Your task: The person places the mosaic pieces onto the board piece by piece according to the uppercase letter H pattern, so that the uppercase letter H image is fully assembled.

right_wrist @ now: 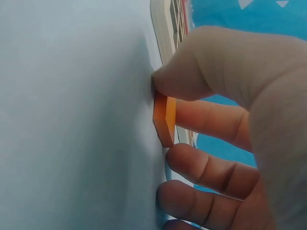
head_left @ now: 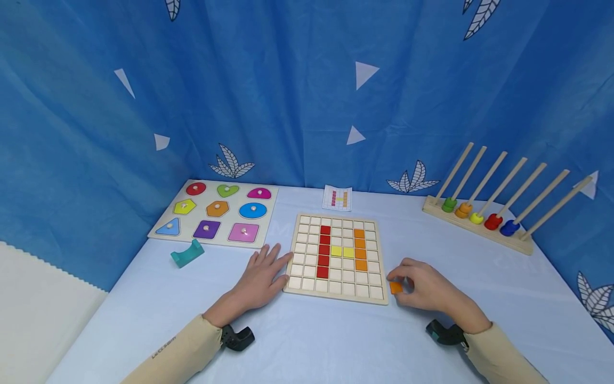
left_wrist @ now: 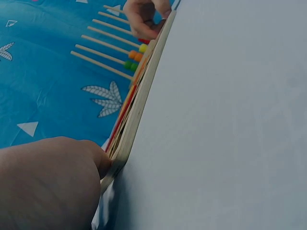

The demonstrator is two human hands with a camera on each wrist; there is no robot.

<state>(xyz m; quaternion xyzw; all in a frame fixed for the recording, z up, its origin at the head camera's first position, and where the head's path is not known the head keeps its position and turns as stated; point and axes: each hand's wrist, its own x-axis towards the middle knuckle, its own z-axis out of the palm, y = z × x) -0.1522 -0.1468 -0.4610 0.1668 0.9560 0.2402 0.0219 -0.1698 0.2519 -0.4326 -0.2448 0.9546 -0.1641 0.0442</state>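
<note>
A wooden grid board point(head_left: 335, 288) lies flat on the table. It carries a column of red tiles point(head_left: 323, 261), two yellow tiles point(head_left: 342, 251) side by side and a shorter column of orange tiles point(head_left: 360, 253). My left hand point(head_left: 259, 280) rests at the board's left edge, fingers spread, thumb and index finger touching the frame. Just off the board's lower right corner, my right hand point(head_left: 424, 285) pinches an orange square tile point(right_wrist: 164, 117) between thumb and index finger. In the right wrist view the tile stands on edge, close to the tabletop.
Behind the board lies a small pattern card point(head_left: 338, 198). A shape puzzle board point(head_left: 225, 213) with knobbed pieces is at the back left, a teal curved block point(head_left: 187, 254) in front of it. At the back right stands a peg rack point(head_left: 477, 228) with coloured rings.
</note>
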